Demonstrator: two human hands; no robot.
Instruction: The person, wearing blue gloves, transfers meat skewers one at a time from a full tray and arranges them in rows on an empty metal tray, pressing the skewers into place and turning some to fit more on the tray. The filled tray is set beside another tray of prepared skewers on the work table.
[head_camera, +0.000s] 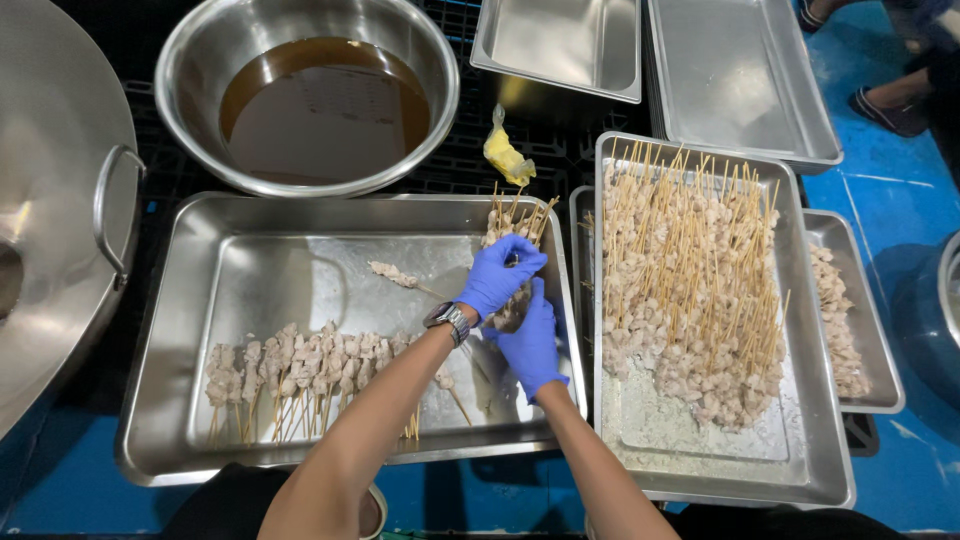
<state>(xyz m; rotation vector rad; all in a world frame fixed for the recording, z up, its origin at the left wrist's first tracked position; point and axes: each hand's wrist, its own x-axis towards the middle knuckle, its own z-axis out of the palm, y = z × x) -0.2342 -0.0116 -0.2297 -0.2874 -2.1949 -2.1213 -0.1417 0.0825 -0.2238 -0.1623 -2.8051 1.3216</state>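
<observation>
Gripping a bunch of meat skewers (512, 232) over the big steel tray (200, 300), left hand (500, 275) and right hand (530, 345) both clamp it; laid skewers (300, 365) line the tray's near side, so adding them there calls for spreading.

Both the left hand (500, 277) and the right hand (530, 343) wear bright blue gloves. The skewered meat (310, 362) is pale pinkish beige on light tan sticks. The trays (250, 270) and the round bowl (440, 60) are shiny silver steel; the liquid (325, 105) in the bowl is brown. A crumpled scrap (505, 155) is yellow. The floor (900, 190) is blue with thin white lines.
</observation>
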